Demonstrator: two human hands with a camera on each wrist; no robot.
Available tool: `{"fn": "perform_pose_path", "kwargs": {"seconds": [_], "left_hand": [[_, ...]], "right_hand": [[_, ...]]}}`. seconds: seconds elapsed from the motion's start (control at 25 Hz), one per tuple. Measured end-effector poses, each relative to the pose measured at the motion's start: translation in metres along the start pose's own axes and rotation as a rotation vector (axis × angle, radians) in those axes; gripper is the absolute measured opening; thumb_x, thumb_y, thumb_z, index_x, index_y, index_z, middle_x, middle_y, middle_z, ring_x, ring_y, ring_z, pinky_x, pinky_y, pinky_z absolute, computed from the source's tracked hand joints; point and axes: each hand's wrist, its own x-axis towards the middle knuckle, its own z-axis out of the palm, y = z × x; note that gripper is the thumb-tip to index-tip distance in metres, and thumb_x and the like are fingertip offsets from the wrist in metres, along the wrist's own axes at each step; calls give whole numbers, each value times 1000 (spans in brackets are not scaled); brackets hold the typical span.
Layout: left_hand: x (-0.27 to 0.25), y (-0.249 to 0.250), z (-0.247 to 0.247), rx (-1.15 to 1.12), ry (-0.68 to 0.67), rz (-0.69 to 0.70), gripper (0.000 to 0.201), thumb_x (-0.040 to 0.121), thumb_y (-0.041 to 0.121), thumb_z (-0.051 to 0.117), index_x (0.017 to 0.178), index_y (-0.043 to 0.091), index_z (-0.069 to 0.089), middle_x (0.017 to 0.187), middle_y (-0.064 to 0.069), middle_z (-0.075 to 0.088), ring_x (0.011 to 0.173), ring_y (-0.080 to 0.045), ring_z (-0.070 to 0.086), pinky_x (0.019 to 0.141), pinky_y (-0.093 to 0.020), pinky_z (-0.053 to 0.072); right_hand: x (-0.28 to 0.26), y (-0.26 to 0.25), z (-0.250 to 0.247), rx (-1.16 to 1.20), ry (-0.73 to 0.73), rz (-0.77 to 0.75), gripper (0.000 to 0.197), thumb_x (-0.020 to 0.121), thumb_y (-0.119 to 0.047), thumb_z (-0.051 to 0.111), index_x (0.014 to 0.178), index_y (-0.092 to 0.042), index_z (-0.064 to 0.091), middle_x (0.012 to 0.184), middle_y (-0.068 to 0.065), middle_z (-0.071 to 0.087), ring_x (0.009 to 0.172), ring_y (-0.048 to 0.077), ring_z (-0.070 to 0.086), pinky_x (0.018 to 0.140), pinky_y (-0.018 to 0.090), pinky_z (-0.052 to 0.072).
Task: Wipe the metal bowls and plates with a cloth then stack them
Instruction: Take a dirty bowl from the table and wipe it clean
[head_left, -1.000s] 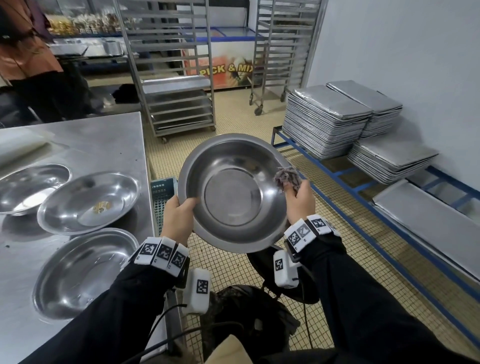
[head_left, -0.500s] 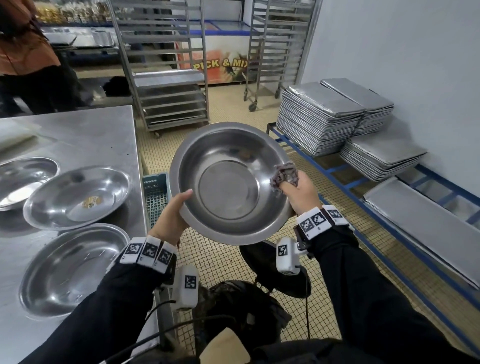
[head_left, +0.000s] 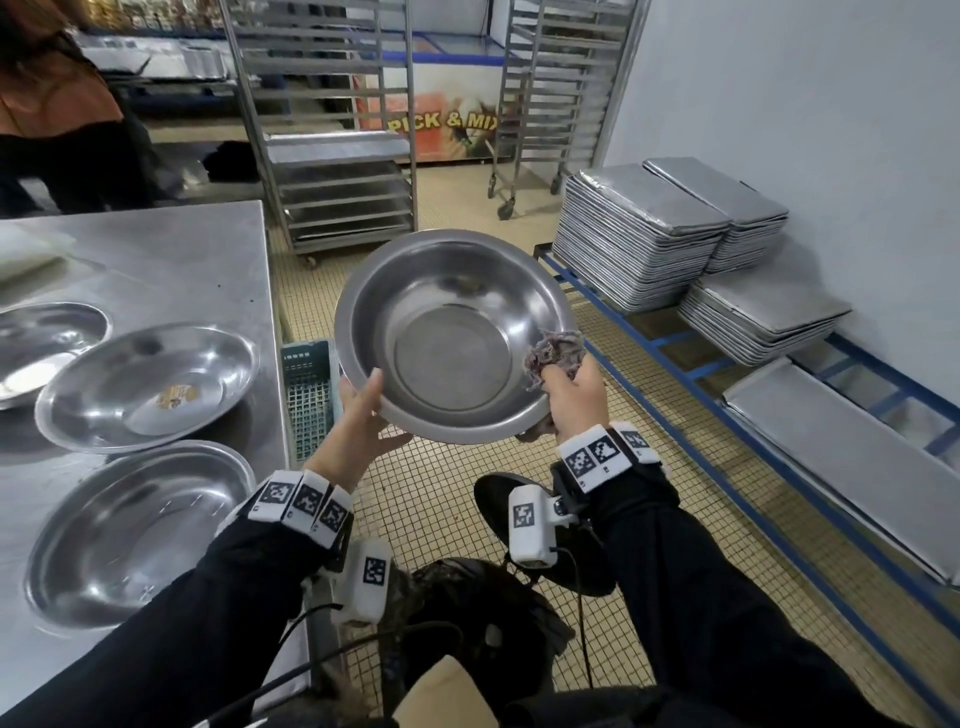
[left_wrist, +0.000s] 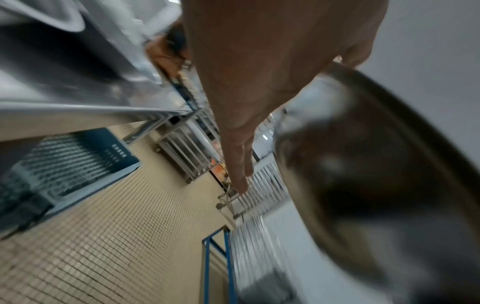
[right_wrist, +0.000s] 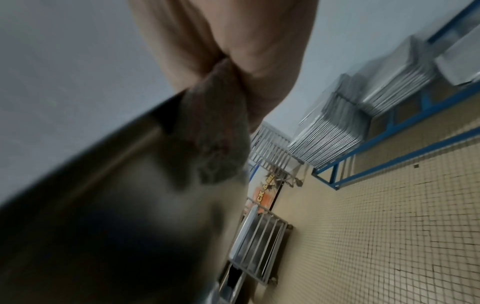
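The left hand (head_left: 358, 421) pinches the lower-left rim of the metal bowl (head_left: 452, 322), thumb inside and fingers stretched straight along its underside. The right hand (head_left: 576, 395) is closed round a bunched cloth (head_left: 553, 353) pressed against the bowl's inner right wall. Its fingers seem to wrap the rim, though blur hides them. The bowl is held tilted above the floor, just off the right edge of the desk (head_left: 171, 249).

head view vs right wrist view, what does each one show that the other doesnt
Only the head view: the steel table with three more bowls, and the left hand holding the held bowl by its rim. Only the right wrist view: the right hand from underneath, close up, cloth bunched in its grip against the rim. Both: held bowl, cloth, tray stacks, tiled floor.
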Motion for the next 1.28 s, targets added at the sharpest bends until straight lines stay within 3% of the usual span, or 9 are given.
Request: {"fn": "perform_pose_path", "kwargs": {"seconds": [0.12,0.2,0.4,0.56,0.68,0.8,0.88,1.08,1.28], "left_hand": [[-6,9,-16,-154,-57,138,78,90,69,26,144,15,41,138,-15,53,124,-32,54,97,-52,47],[-9,18,-14,-218,24,161,61,97,53,30,135,11,51,123,-13,62,111,-28,61,93,-47,47],[-13,24,13,-90,188,177,37,104,35,30,105,18,63,88,3,74,85,-12,69,83,-32,49],[-13,11,29,245,70,121,47,102,45,31,123,12,57,114,-2,69,110,-15,64,98,-37,50],[-8,14,3,70,11,177,73,90,68,36,145,20,35,134,-4,58,121,-22,58,98,-51,49],[-9,37,-8,-92,-59,248,61,100,52,16,136,14,47,122,-7,65,111,-25,63,90,-42,54],[-10,44,-7,-150,6,203,51,101,44,27,128,9,54,106,-5,71,102,-25,64,88,-39,52],[-15,36,18,3,228,152,33,103,34,35,106,16,63,101,-4,70,97,-20,64,87,-31,48],[-11,20,35,351,58,93,28,101,30,40,110,12,59,117,-9,62,107,-19,60,94,-35,52]], "right_hand": [[14,-13,-21,-169,-157,-27,17,85,-20,58,101,-16,55,97,14,65,78,25,66,64,38,56],[12,-15,-24,-216,-205,-55,18,83,-25,58,100,-20,56,96,14,66,84,31,66,77,48,56],[-11,-8,-8,40,-68,-80,23,95,-30,51,116,-20,46,108,0,60,98,18,62,83,39,53],[-13,-9,9,101,12,-79,20,92,-21,55,109,-21,45,103,5,60,80,16,62,58,25,52],[-3,-16,-6,31,-26,-74,12,89,-17,56,99,-18,49,93,6,60,73,18,61,53,26,49],[7,-20,-17,-85,-103,-105,18,83,-23,61,100,-19,56,96,6,65,88,25,64,75,42,55],[6,-23,-17,-96,-118,-130,24,82,-28,62,103,-19,57,97,4,65,91,23,63,81,44,53],[-9,-18,-4,-4,0,-143,26,97,-26,47,119,-12,42,101,-3,56,89,10,57,60,17,41],[-17,-13,13,113,73,-93,17,95,-20,50,108,-14,40,93,-1,56,73,9,60,52,18,47]]}}
